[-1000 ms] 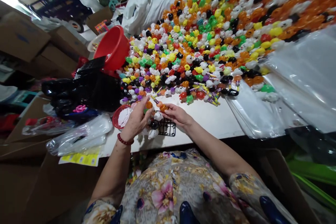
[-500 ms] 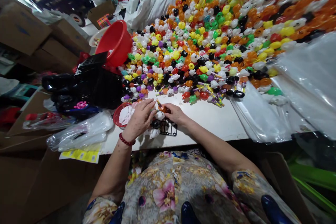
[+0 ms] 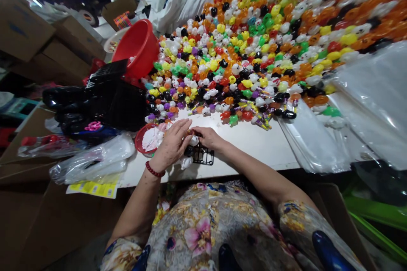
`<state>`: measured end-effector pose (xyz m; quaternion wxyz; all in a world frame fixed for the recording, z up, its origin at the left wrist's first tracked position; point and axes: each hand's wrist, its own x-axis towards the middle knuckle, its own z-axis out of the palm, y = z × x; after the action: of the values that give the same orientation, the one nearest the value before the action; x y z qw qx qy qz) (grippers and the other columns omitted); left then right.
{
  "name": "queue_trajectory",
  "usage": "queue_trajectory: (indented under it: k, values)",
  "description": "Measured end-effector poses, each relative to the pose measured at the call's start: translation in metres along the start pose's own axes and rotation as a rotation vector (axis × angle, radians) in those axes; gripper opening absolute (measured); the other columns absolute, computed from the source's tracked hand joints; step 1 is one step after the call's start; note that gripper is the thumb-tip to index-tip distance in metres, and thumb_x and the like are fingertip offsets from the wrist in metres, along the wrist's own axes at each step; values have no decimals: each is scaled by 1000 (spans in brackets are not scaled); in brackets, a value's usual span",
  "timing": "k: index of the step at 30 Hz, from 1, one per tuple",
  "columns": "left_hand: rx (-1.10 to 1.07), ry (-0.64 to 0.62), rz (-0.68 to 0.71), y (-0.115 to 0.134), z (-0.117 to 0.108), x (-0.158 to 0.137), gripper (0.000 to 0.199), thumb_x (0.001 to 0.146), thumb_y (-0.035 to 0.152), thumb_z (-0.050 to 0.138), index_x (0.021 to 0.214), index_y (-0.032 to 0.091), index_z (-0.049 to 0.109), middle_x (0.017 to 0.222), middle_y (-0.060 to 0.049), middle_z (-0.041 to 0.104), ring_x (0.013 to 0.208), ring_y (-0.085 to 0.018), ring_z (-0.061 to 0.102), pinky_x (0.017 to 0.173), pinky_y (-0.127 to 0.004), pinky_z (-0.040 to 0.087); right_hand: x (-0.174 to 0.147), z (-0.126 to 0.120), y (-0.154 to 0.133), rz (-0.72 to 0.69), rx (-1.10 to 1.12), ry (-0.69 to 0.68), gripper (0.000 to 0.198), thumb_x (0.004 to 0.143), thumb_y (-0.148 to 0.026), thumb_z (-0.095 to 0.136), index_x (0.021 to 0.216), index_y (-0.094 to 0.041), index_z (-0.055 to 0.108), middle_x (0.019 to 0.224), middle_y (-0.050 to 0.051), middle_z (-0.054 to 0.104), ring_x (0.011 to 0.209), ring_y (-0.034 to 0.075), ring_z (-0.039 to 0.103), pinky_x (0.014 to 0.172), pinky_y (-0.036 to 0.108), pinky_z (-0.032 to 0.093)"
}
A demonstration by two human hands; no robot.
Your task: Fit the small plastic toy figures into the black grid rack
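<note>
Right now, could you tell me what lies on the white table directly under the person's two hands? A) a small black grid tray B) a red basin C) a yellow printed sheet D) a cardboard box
A: the small black grid tray lies on the white table just beneath the left hand and right hand; the red basin stands farther back.

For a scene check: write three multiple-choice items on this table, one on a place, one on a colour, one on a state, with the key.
1. Where does the black grid tray lie?
A. near table edge, by the hands
B. inside the tub
C. on the floor

2. What colour is the tilted tub?
A. blue
B. red
C. green

3. How are the left hand and right hand placed?
A. far apart
B. raised high
C. close together over small toys

Key: A, the tray lies under the hands; B, the tub is plainly red; C, their fingertips meet.
</note>
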<state>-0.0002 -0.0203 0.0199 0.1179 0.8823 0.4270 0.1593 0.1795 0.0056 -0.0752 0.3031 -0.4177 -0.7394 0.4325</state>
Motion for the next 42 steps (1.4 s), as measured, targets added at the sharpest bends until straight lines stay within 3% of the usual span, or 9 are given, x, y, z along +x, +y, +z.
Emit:
queue_trajectory:
  k: [5, 11, 15, 20, 26, 31, 35, 42]
  values:
    - [7, 5, 55, -3, 3, -1, 41, 101, 29, 37, 138, 23, 52, 143, -12, 55, 137, -27, 45, 114, -55, 40, 4, -1, -3, -58, -279, -34, 25, 80, -6, 57, 97, -19, 69, 89, 7, 72, 88, 23, 64, 84, 33, 45]
    - [32, -6, 88, -6, 7, -1, 40, 102, 31, 35, 132, 17, 57, 139, -13, 58, 140, -28, 42, 113, -56, 42, -9, -4, -3, -127, -365, -2, 32, 84, -9, 57, 114, -16, 66, 113, 13, 69, 100, 25, 61, 94, 40, 47]
    - [40, 7, 94, -5, 5, 0, 42, 102, 32, 33, 131, 14, 57, 138, -14, 59, 139, -28, 43, 114, -55, 42, -31, -40, 8, -134, -434, 237, 39, 88, -12, 52, 125, -20, 62, 124, 13, 63, 111, 27, 55, 99, 46, 46]
    - [44, 23, 78, 0, 0, -1, 40, 102, 33, 34, 132, 18, 56, 140, -12, 57, 142, -28, 39, 116, -55, 39, -46, -103, 28, 99, -807, 515, 35, 90, -11, 47, 118, -18, 66, 118, 16, 59, 104, 30, 50, 90, 45, 44]
    - [95, 48, 156, 14, -2, -10, 39, 101, 30, 38, 135, 15, 53, 137, -14, 60, 138, -29, 45, 112, -54, 43, -43, -128, 28, 188, -1037, 380, 23, 90, -10, 47, 96, -14, 69, 112, 19, 59, 98, 30, 48, 80, 40, 42]
    - [130, 87, 229, 27, -3, -29, 46, 100, 27, 45, 144, 17, 43, 140, -14, 57, 138, -28, 45, 112, -52, 45, -55, -119, 20, 93, -938, 418, 19, 92, -13, 45, 94, -15, 64, 97, 16, 62, 90, 28, 52, 78, 37, 43]
    - [147, 108, 226, 30, -1, -41, 53, 99, 25, 48, 150, 19, 34, 143, -14, 55, 137, -27, 46, 112, -50, 46, -68, -87, 13, 68, -690, 479, 12, 88, -14, 47, 89, -19, 58, 87, 9, 60, 79, 23, 55, 71, 32, 44]
    - [167, 91, 211, 22, 8, -44, 54, 100, 27, 46, 151, 18, 31, 145, -15, 52, 140, -28, 44, 112, -51, 45, -63, -39, 1, 101, -346, 418, 5, 81, -18, 53, 84, -21, 57, 84, 5, 60, 75, 19, 55, 70, 31, 45]
